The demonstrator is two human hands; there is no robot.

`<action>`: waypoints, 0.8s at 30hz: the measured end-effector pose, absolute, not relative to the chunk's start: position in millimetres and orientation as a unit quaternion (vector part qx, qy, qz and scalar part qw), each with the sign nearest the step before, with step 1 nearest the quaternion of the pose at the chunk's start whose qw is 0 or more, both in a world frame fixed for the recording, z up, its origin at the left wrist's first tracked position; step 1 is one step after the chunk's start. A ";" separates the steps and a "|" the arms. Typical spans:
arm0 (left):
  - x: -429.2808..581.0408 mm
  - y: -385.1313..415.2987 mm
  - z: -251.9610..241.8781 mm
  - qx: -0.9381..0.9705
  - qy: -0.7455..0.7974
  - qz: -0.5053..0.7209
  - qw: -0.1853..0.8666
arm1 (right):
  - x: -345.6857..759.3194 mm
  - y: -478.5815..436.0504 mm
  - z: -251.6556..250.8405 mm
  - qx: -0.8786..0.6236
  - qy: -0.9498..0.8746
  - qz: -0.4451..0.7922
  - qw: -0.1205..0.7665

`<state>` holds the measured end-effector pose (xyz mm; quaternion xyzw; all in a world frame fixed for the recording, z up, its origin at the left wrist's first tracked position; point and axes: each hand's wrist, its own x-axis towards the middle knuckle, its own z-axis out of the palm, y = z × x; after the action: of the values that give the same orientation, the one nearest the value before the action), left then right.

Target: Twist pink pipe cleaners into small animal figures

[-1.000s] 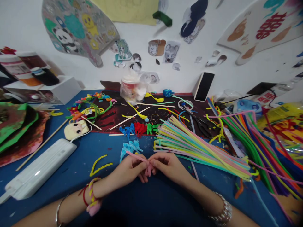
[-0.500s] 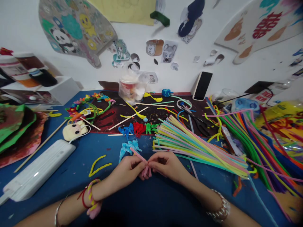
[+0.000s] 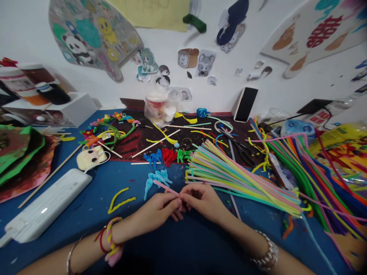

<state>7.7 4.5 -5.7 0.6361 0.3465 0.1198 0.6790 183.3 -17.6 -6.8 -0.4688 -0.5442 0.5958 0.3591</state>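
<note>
Close to the table's front, my left hand (image 3: 164, 208) and my right hand (image 3: 200, 198) meet fingertip to fingertip. Both pinch a pink pipe cleaner (image 3: 165, 187), whose straight end sticks out to the upper left; the rest of it is hidden behind my fingers. Just beyond lies a bent light-blue pipe cleaner piece (image 3: 157, 179). Behind that sit a dark-blue bent piece (image 3: 153, 157), a red one (image 3: 169, 156) and a green one (image 3: 183, 155). A large bundle of pastel pipe cleaners (image 3: 241, 179) lies right of my right hand.
A bent yellow pipe cleaner (image 3: 120, 200) and a white power strip (image 3: 48, 206) lie to the left. Black-handled scissors (image 3: 243, 152) rest behind the bundle. A phone (image 3: 246, 104) leans on the wall near a bagged tub (image 3: 157, 105). More coloured pipe cleaners (image 3: 318, 183) spread at right.
The pink pipe cleaner's free end has swung lower and further left. The folded pink loops that showed below my fingers are now hidden, and my left fingers have shifted.
</note>
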 end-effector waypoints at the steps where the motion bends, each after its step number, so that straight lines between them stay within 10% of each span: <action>1: 8.0 3.2 -6.3 0.633 0.349 0.111 0.682 | 182.5 -18.1 -6.8 -0.477 -0.546 0.589 0.357; 15: 4.5 2.2 1.9 0.580 0.377 0.105 0.715 | 176.8 -21.6 -11.7 -0.478 -0.489 0.607 0.405; 24: 4.1 3.9 5.2 0.759 0.378 0.107 0.520 | 169.8 -23.6 -10.4 -0.454 -0.454 0.671 0.371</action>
<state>4.1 3.9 5.2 0.7587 0.3781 0.1071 0.5195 169.8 -23.6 -10.4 -0.4544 -0.4539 0.6706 0.3710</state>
